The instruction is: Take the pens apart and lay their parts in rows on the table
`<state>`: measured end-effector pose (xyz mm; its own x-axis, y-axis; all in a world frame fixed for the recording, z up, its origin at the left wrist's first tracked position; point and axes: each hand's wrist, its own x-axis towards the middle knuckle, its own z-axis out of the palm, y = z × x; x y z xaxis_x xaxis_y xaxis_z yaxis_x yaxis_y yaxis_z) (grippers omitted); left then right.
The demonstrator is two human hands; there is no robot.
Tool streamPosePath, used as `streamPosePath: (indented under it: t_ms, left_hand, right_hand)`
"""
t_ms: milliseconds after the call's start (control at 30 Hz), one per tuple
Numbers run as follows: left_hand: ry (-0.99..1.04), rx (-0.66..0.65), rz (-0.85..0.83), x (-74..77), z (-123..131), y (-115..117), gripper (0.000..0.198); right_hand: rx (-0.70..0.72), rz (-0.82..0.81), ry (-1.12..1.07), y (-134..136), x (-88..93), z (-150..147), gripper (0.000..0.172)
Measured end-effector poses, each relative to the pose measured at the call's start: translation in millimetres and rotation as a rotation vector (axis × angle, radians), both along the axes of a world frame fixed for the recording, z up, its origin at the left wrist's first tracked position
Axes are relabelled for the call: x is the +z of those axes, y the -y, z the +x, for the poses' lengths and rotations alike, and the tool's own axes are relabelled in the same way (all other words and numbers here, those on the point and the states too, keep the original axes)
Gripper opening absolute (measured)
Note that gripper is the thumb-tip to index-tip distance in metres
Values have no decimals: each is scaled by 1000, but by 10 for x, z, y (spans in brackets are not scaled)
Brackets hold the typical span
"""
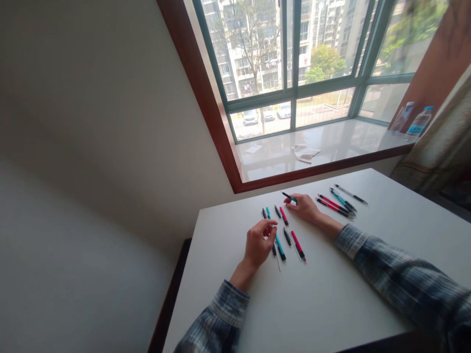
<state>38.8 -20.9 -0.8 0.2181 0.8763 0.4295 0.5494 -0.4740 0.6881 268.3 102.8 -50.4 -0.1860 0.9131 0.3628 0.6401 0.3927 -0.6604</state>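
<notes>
My right hand (pixel 302 207) is closed on a pen (pixel 289 196) with a dark front end and a teal part near the fingers. It is above the far side of the white table, just right of some pen parts. My left hand (pixel 259 242) hovers over other parts, fingers curled, with a gap between thumb and index finger; nothing shows in it. Around it are a teal pen barrel (pixel 280 247), a red barrel (pixel 298 244), a shorter red part (pixel 283 215), a black part (pixel 287 236) and thin pale refills (pixel 295 246). My left hand partly covers some pieces.
Several whole pens, red (pixel 334 206), teal (pixel 340 197) and clear with black (pixel 351 194), lie on the right of the white table (pixel 235 314). Behind it, the windowsill (pixel 272 162) bears crumpled paper (pixel 307 153) and plastic bottles (pixel 419 122). A wall (pixel 110 147) stands left.
</notes>
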Motion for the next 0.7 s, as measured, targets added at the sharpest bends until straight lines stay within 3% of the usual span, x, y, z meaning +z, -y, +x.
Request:
streamPosePath:
  t_ms: [367,533,700]
  left_hand:
    - [26,21,-5,-46,-28,-8,13]
    - [139,100,-18,2,-135,-112,18]
    - [343,38,-175,-13,-164,-200,33]
  right_hand:
    - [22,-3,-68,42,-26,8,29]
    - [6,-9,-332,203,101,-12,38]
    - [166,-237,-822,337,187,-192,41]
